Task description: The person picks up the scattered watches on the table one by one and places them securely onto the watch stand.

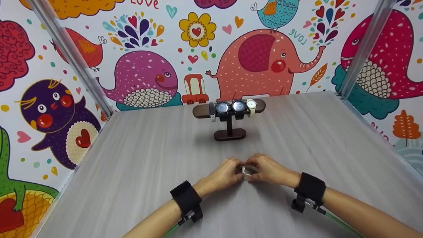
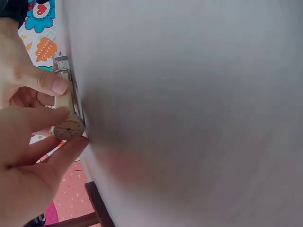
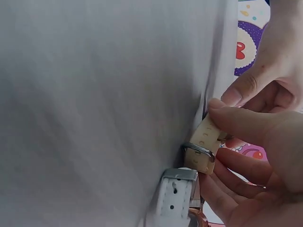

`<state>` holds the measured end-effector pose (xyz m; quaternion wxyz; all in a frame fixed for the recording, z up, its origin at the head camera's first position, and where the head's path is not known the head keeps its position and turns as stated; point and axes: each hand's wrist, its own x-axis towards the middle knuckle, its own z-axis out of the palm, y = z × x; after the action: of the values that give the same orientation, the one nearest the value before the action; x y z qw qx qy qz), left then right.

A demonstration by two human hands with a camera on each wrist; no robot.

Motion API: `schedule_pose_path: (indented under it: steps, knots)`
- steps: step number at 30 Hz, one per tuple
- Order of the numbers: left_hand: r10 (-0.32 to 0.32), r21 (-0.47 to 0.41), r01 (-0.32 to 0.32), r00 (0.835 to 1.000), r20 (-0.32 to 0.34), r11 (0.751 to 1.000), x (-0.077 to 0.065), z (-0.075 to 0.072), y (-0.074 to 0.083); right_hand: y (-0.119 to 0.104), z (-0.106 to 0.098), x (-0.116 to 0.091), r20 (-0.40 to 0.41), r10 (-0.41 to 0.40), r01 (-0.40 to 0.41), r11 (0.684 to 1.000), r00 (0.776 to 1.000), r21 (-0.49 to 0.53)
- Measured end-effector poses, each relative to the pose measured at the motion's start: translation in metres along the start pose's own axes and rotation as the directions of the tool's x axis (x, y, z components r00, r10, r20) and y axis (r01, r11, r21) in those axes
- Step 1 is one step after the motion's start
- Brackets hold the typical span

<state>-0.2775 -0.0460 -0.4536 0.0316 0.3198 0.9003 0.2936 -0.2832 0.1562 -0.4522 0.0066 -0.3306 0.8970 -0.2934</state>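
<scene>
Head view: L hand (image 1: 224, 175) & R hand (image 1: 269, 170) meet over the bench (image 1: 148, 148), both grips pinching a small watch (image 1: 246, 172) between 'em; stand (image 1: 230, 135) w/ other watches (image 1: 230, 106) well beyond. Best worked low, so a slip = short drop.

Left wrist view: here L fingers (image 2: 68, 153) pinch around the round face (image 2: 68, 130). Hold by the rim, pref. off the front, nice & steady.

Right wrist view: R fingers (image 3: 246, 125) on the cream strap (image 3: 206, 135), metal loop (image 3: 201, 151) across it. Prob. strap work: bend gently, no twist, no yanking. White strap (image 3: 174, 196) right beside, same watch? Can't tell; mind it doesn't snag.
</scene>
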Motion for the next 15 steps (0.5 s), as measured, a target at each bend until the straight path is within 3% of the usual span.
schedule_pose_path:
  steps: [6, 11, 15]
  knots:
    - [-0.017, -0.028, 0.017, 1.0, -0.013, 0.999, -0.003, 0.0, -0.001, -0.002, 0.003, 0.002, 0.002, 0.047, -0.047, 0.999, 0.999, 0.017]
    - [-0.046, -0.14, 0.038, 0.998, -0.052, 0.989, -0.006, -0.003, -0.001, -0.003, 0.004, 0.001, -0.014, 0.059, -0.057, 0.994, 0.998, 0.096]
    - [-0.045, -0.245, 0.018, 0.994, -0.104, 0.969, -0.008, -0.014, 0.002, -0.005, 0.003, 0.003, -0.082, 0.028, -0.013, 0.985, 0.996, 0.171]
